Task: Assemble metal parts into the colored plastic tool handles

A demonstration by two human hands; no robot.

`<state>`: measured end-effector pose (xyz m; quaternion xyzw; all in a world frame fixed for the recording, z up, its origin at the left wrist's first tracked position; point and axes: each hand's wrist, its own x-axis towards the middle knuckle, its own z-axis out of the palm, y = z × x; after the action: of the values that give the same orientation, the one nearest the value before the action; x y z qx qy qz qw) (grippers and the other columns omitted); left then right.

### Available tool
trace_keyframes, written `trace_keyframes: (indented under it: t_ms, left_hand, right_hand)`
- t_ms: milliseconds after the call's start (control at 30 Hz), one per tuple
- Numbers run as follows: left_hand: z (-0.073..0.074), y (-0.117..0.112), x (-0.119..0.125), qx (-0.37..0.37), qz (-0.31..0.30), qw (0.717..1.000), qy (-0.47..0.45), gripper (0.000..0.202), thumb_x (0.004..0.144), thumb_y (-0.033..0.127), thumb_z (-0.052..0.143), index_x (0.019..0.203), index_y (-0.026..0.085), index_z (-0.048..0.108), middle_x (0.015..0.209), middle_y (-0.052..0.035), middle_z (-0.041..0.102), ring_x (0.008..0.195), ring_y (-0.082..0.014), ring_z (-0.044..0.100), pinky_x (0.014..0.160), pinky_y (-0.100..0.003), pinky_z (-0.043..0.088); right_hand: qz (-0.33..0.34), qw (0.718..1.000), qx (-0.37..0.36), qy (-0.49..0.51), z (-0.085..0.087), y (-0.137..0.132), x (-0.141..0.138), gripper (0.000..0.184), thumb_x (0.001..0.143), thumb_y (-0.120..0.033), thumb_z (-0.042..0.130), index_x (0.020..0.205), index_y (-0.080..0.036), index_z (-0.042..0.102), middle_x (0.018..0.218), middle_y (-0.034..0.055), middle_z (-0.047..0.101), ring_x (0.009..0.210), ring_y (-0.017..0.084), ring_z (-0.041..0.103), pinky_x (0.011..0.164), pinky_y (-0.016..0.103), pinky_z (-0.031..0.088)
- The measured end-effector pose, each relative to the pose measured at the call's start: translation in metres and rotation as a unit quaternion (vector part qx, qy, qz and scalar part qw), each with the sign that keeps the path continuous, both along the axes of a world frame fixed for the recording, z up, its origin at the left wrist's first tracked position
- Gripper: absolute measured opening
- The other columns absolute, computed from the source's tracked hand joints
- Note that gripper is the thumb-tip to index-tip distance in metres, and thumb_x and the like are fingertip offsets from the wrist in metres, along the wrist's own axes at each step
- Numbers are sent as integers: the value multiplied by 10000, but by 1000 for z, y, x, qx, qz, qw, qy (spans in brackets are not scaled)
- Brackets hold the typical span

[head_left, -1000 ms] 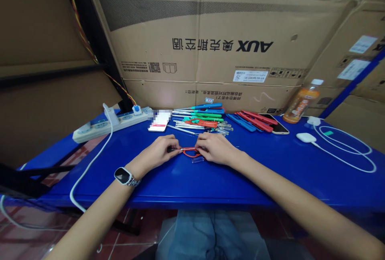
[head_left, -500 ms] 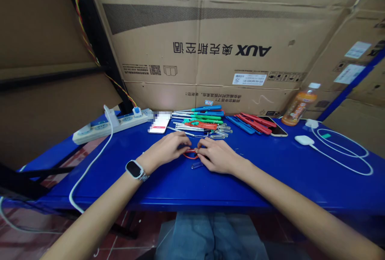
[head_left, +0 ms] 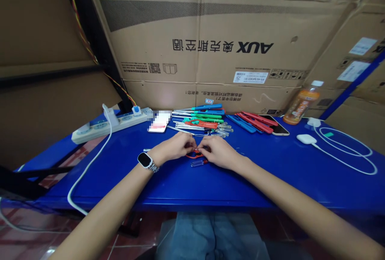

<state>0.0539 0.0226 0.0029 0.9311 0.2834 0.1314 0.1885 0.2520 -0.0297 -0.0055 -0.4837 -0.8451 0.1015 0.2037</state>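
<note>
My left hand [head_left: 180, 144] and my right hand [head_left: 217, 148] meet over the middle of the blue table, fingertips almost touching. Between them is a small orange-red looped piece [head_left: 194, 156]; both hands pinch at it, and the fingers hide much of it. Its exact kind does not show. Just below the fingers lies a screwdriver-like tool with a clear purple handle [head_left: 197, 164], its other end hidden by my right hand. Behind the hands is a pile of several screwdrivers with blue, green and clear handles [head_left: 212, 116], with an orange plastic piece [head_left: 204, 124] on top.
Red and blue plastic pieces [head_left: 255, 121] lie at the back right, partly over a phone [head_left: 281, 130]. Farther right are an orange drink bottle [head_left: 302, 103] and a white charger cable [head_left: 343, 164]. A power strip [head_left: 120, 123] and another phone [head_left: 159, 123] stand left. Cardboard [head_left: 210, 23] walls the back.
My left hand has moved slightly right, closer to my right hand, and its fingers have curled in more. The purple-handled tool shows a little more.
</note>
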Motion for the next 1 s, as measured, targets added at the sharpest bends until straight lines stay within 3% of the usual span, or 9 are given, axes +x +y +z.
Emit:
trace_keyframes:
  t_ms: [233,467,667,867,1000]
  left_hand:
    - [-5,-1,1,33,15,999,1,144,872,125,568,858,146,710,825,-47,646,703,-144,570,659,-233,422]
    - [-7,-1,-1,22,31,999,-4,110,873,145,590,821,152,687,791,-32,659,704,-147,573,658,-235,413]
    - [-10,-2,-2,30,23,999,-19,81,882,162,582,847,171,654,739,1,626,693,-145,552,624,-228,389]
    - [-7,-6,-3,72,3,997,2,91,868,131,595,889,175,672,881,-21,635,733,-144,575,674,-236,409]
    - [-6,-6,-3,89,-10,996,7,97,876,128,596,906,179,673,898,-24,627,753,-145,593,688,-233,418]
  right_hand:
    - [-12,997,-66,-45,14,18,-8,112,790,-139,633,737,-179,723,658,19,685,575,127,565,554,235,332]
    - [41,989,23,-139,21,4,-9,151,891,-167,557,829,-157,694,866,74,688,738,153,596,631,248,321]
    - [38,992,1,-121,16,8,-5,151,882,-177,565,789,-165,683,827,68,682,743,157,590,629,251,316]
    - [-13,995,-36,-90,14,12,-8,132,812,-145,582,759,-179,698,712,44,680,691,159,581,595,243,317]
    - [-24,995,-22,-91,14,11,-10,102,805,-152,604,767,-168,697,750,63,692,757,180,594,627,244,335]
